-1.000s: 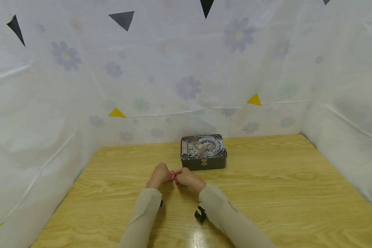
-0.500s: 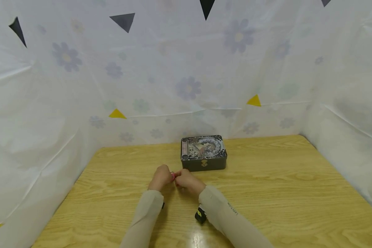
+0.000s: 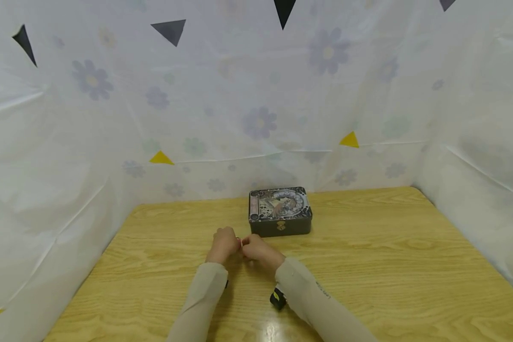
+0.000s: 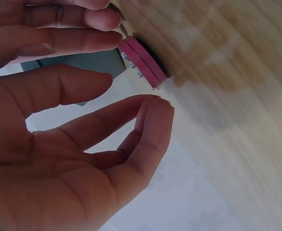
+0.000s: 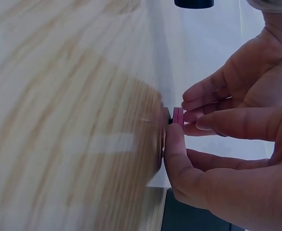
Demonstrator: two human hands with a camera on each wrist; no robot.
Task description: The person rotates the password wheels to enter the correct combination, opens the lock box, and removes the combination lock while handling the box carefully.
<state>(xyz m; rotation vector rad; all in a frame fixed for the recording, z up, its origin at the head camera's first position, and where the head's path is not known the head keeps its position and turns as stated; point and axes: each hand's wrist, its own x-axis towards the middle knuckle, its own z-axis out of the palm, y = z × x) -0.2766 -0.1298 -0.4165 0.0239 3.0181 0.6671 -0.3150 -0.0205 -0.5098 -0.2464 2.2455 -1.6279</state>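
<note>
A small flat pink piece (image 4: 143, 60), layered, with silvery bits along one side and a dark underside, stands just above the table between the two hands. Its exact kind cannot be told. My right hand (image 3: 260, 249) holds it by one end; in the right wrist view the index fingertip (image 5: 177, 134) lies against it. My left hand (image 3: 223, 244) is close by on the other side. In the left wrist view the left thumb (image 4: 83, 84) and bent fingers (image 4: 155, 125) stand apart with nothing between them, the fingertips near the pink piece's lower end.
A dark tin box (image 3: 280, 225) with a patterned lid and a gold clasp sits behind the right hand, closed. The wooden table (image 3: 389, 256) extends to both sides. White flowered sheeting (image 3: 222, 109) hangs behind it. Dark wrist cameras (image 3: 278, 298) hang under the sleeves.
My left hand has shifted slightly right, towards the right hand. The pink piece shows less between the fingers in the head view than a second ago. The right hand barely moved.
</note>
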